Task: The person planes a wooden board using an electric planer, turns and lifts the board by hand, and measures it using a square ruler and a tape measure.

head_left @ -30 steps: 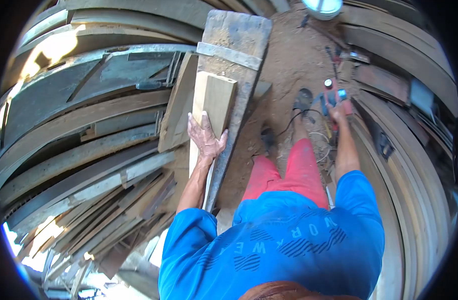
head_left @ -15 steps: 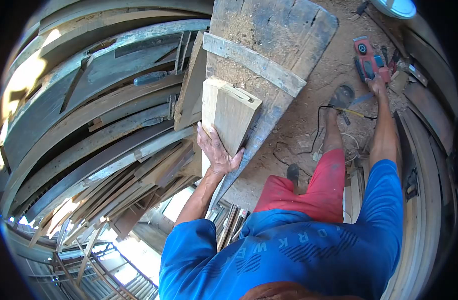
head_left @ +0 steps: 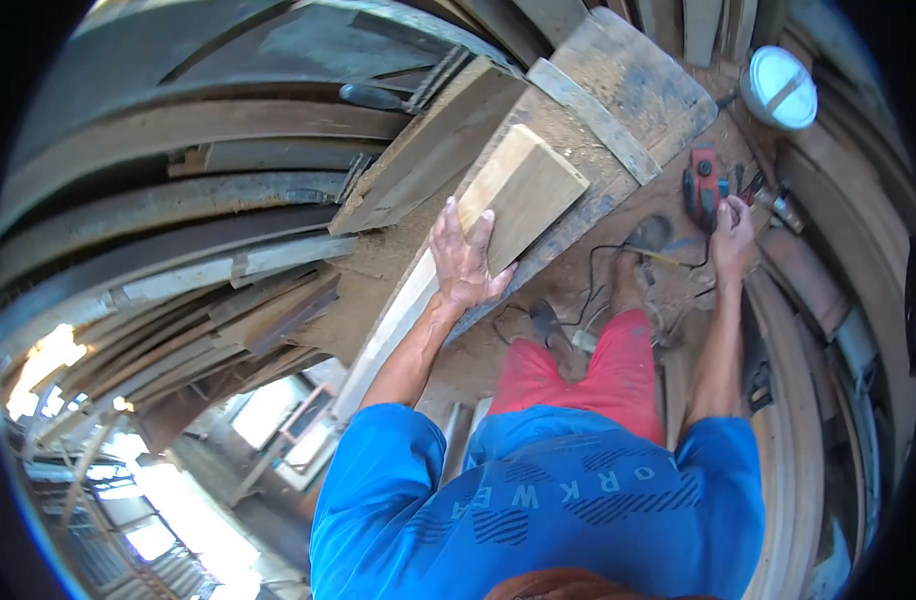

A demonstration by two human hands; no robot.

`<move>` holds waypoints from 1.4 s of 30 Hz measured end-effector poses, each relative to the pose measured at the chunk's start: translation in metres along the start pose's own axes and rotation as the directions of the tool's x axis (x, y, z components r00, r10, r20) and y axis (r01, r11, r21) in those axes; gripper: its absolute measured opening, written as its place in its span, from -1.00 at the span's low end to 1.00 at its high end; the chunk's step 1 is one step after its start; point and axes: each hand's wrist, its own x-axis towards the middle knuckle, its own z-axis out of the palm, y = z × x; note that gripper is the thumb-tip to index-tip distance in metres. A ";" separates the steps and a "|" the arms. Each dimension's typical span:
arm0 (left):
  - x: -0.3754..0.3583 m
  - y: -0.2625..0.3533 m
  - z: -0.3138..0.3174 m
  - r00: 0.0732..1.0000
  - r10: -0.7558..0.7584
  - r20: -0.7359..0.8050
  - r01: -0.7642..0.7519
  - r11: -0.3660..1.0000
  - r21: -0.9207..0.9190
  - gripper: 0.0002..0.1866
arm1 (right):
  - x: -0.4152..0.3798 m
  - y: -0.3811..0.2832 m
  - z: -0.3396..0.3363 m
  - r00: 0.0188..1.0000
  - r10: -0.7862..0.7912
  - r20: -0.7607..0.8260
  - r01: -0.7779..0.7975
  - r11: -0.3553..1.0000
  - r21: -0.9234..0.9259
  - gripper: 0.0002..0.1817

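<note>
My left hand [head_left: 466, 257] rests with spread fingers on the near part of a thick, pale timber piece [head_left: 533, 195]. That timber lies on a worn, sawdust-covered plank bench [head_left: 668, 95] with a batten [head_left: 595, 118] fixed across it. My right hand [head_left: 733, 232] is over the floor, fingers curled, and appears just above the rear of a red and black electric planer [head_left: 703, 178]. No object shows in its fingers. The planer sits on the dusty ground, its back end partly covered by the hand.
Stacked boards [head_left: 268, 120] fill the left, with a dark-handled tool [head_left: 373, 96] among them. A wide plank [head_left: 428, 145] leans beside the bench. A white-lidded bucket [head_left: 781, 88] stands at the upper right. A black cord [head_left: 591, 275] runs near my feet; long timbers [head_left: 793, 420] line the right.
The view has shifted, so the bench now slants more. My right hand has come up off the planer and looks nearer. My left hand stays on the timber.
</note>
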 end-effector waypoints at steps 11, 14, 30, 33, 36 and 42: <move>-0.038 0.032 -0.002 0.933 -0.329 -0.147 0.314 0.942 -0.116 0.04 | -0.085 -0.269 0.155 0.700 -0.457 0.549 0.706 0.320 -0.632 -0.47; -0.104 0.064 -0.008 0.951 -0.279 -0.133 0.223 0.918 -0.328 -0.10 | -0.071 -0.242 0.173 0.788 -0.328 0.521 0.614 0.363 -0.701 -0.34; -0.416 -0.013 0.078 -0.036 -0.689 0.724 -0.689 -0.507 -0.517 -0.33 | -0.184 -0.196 0.125 0.652 -0.273 0.707 0.758 0.233 -0.609 -0.13; -0.417 -0.013 0.067 -0.044 -0.714 0.699 -0.684 -0.488 -0.542 -0.36 | -0.312 -0.270 0.115 0.524 -0.189 0.830 0.827 -0.117 -0.549 -0.01; -0.416 -0.003 0.053 -0.072 -0.716 0.694 -0.597 -0.527 -0.606 -0.44 | -0.354 -0.260 0.110 0.135 -0.190 0.973 0.955 -0.239 -0.179 0.08; -0.404 -0.002 0.022 -0.116 -0.686 0.719 -0.520 -0.574 -0.632 -0.38 | -0.325 -0.239 0.129 0.019 -0.157 0.987 0.974 -0.220 -0.054 0.00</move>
